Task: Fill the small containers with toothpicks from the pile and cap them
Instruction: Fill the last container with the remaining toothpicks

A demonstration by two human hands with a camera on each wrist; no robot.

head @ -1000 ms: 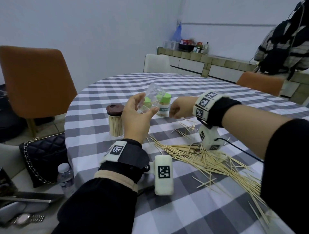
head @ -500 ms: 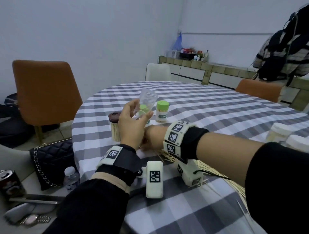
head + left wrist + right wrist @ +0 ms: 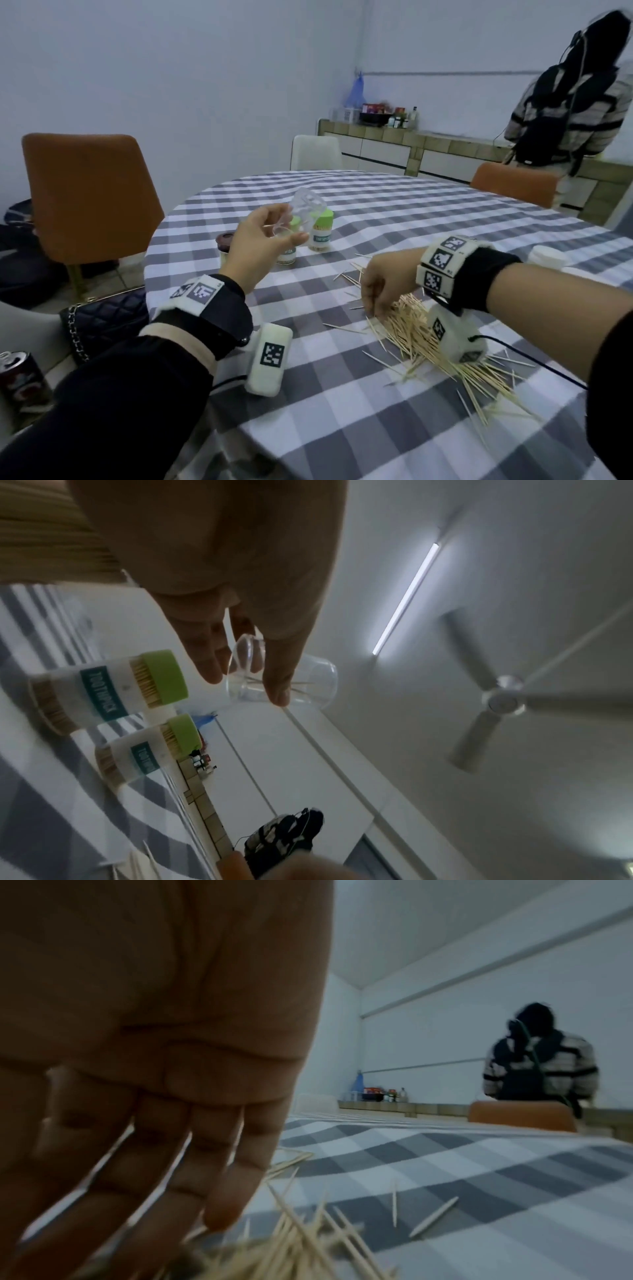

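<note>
1. Head view: left hand (image 3: 255, 248) holds a clear cup (image 3: 301, 214) tilted above the table (image 3: 342, 428); right hand (image 3: 385, 286) reaches down into the toothpick pile (image 3: 428, 339).
2. Left wrist view: two green-capped jars (image 3: 106, 688) stand beyond the fingers (image 3: 277, 674) round the cup.
3. Right wrist view: fingers straight, touching the toothpicks.

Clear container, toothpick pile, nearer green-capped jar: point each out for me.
clear container (image 3: 308, 680): left wrist view, its transparent side wall.
toothpick pile (image 3: 407, 325): head view, the dense middle.
nearer green-capped jar (image 3: 103, 691): left wrist view, its label.
</note>
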